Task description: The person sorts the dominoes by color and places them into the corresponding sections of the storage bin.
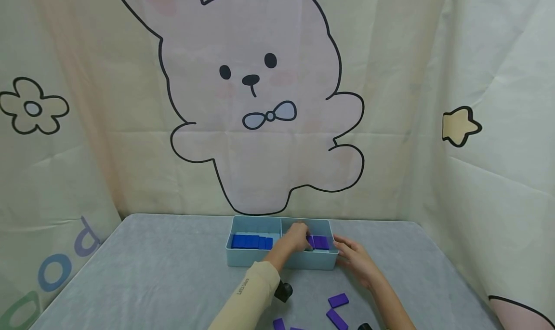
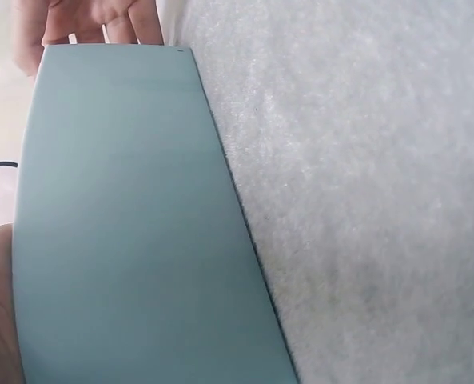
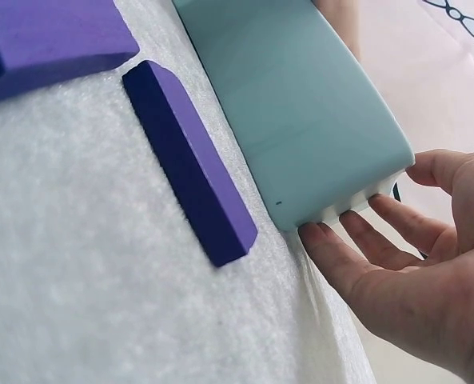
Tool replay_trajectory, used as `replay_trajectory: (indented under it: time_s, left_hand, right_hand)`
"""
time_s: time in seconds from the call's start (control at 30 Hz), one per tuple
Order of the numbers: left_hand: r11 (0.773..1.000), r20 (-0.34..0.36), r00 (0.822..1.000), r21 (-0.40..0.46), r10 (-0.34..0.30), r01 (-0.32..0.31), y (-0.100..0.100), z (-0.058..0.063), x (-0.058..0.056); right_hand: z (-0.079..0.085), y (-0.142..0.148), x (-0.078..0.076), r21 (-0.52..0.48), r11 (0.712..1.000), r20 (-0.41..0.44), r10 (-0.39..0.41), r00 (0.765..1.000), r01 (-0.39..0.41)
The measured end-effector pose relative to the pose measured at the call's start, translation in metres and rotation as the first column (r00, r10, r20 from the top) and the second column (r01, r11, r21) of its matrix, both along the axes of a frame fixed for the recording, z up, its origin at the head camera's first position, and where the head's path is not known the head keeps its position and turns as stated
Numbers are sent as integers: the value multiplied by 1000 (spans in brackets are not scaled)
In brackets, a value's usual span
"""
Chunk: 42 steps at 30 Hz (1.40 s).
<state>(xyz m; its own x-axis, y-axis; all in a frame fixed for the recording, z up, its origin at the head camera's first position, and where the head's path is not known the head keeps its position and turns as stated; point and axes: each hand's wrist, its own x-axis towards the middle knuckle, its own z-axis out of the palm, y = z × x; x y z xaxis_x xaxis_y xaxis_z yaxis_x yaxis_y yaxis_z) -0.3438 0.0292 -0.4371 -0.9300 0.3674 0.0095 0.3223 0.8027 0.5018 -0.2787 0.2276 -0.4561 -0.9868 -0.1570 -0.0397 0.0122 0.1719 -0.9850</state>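
A light blue two-compartment box (image 1: 277, 258) stands near the back edge of the table. My left hand (image 1: 296, 237) reaches into its right compartment and pinches a purple block (image 1: 310, 242) between thumb and fingers; part of the grip is hidden. Another purple block (image 1: 321, 243) lies just to the right in that compartment. Outside the box, my right hand (image 3: 428, 264) touches the right end wall with its fingertips, thumb at the rim, fingers spread and only slightly bent. The left wrist view shows mostly the box's front wall (image 2: 133, 200).
Blue blocks (image 1: 251, 242) lie in a row in the left compartment. Several loose purple blocks, including a long one (image 3: 190, 164), are scattered on the grey cloth (image 1: 165, 272) in front of the box. A curtain with a cartoon animal (image 1: 260, 166) hangs behind the table.
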Motion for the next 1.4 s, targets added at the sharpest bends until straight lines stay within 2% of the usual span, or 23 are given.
replay_trajectory:
  time_s: [0.27,0.63,1.1,1.4]
  left_hand:
    - [998,53,998,50,29,-32,2,-2,-1]
    - [998,29,999,56,28,-29,1,-1,0]
    - [983,56,998,176,36,-45,-2,3,1]
    - [976,74,995,203,61,-75,-4,2,0]
  right_hand:
    - [0,0,-1,3,1000,1,19,1000,-19]
    - [0,0,0,11,1000,9,11,1000,-11]
    - [2,-1,-1,4,1000,8,4,1000,-4]
    - [1,-2,-2,6,1000,18,-6,1000,5]
